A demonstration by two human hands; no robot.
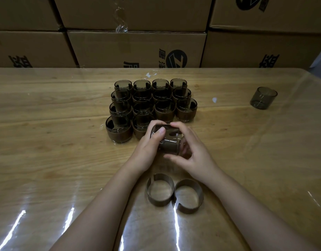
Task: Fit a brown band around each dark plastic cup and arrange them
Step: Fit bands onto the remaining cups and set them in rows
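Both forearms reach fwd over the table [47, 142], bare, converging at centre. Left hand [148, 147] wraps the near-left side of a dark plastic cup [169, 142], thumb laid across the cup's rim, fingers curled round the far side. Right hand [192, 151] closes on the cup from the right, index finger over the top edge, thumb under the base end. So both hands are clamped on the same cup, which is lifted & tipped on its side, mouth toward the upper left. A brown band [171, 147] sits around the cup's lower body; can't tell if it's fully seated, fingers cover part of it. Just beyond the hands, touching distance, stands a block of finished banded cups [150, 104], upright, in rows of four, packed tight; the nearest row has only two, directly left of & behind the left hand. Nearer the person than the hands, between the forearms, two loose split bands [174, 192] stand on edge, side by side & touching. Far to the right of the right hand, well apart, one bare cup [263, 97] w/o band stands alone, slightly tilted-looking. Behind the table: stacked cardboard boxes [136, 48] w/ black print. Table has a glossy clear cover w/ glare streaks near the left forearm.
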